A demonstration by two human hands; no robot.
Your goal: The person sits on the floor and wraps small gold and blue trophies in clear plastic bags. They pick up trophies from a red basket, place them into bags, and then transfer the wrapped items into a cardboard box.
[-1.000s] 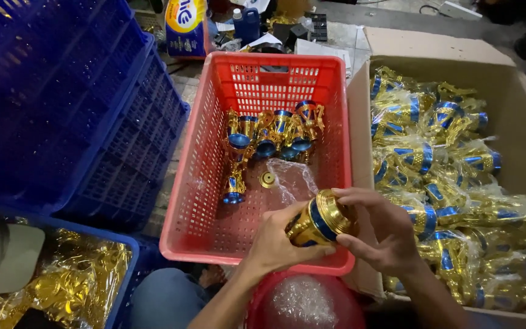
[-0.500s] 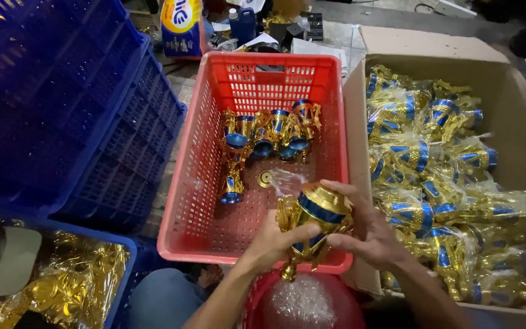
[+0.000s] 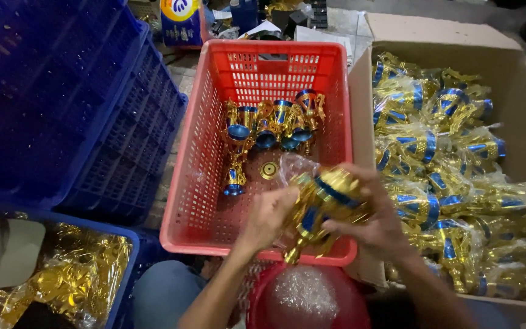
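Both forearms come up from the bottom of the view and meet over the near rim of the red basket. The left hand is turned palm inward, its fingers curled around the lower part of a gold trophy cup with blue bands. The right hand comes in from the other side, its fingers wrapped over the cup's upper end. Both hands are closed on it, and the cup lies tilted between them, its stem pointing down toward the basket rim. The picture is blurred here, so finer detail of the fingers cannot be told.

Inside the basket, toward the middle, stands a cluster of similar cups, with a loose clear plastic bag just beyond the hands. To the right, a cardboard box holds many wrapped cups. A stack of blue crates sits on the left.
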